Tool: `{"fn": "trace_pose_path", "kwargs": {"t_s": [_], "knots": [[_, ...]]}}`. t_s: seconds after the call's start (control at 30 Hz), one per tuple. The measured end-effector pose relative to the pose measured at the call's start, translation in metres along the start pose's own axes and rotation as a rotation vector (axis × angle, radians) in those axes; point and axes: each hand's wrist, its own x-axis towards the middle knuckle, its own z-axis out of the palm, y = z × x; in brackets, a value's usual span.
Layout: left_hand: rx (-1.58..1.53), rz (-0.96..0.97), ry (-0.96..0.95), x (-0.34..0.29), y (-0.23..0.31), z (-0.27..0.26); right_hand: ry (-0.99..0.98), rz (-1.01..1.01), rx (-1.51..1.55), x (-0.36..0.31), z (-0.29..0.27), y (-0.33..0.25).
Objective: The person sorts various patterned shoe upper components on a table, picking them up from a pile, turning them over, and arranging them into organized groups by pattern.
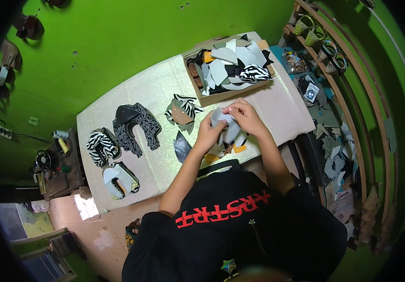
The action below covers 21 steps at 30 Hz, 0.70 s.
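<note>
Slack in the left hand [210, 133] or right hand [244, 116], both pinching the pale grey piece [232, 131], could drop it among the loose scraps [229, 149] nearby.

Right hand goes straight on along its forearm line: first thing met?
Likely the near wall of the cardboard scrap box; depth is unclear, so the right hand might pass over it.

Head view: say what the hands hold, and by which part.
A grey piece: the left hand holds it by its left side, the right hand by its upper right edge.
</note>
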Motion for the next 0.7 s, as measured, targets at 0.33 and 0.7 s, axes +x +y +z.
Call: {"fn": "trace_pose_path", "kwargs": {"t_s": [0.33,0.7], "knots": [[-0.845,-0.241,0.005,0.007,-0.008,0.0,-0.179,0.336,0.447,-0.014,-0.002,0.059],[0.712,-0.054,0.347,-0.008,-0.089,-0.024,-0.072,0.29,-0.389,-0.012,-0.006,0.094]]}}
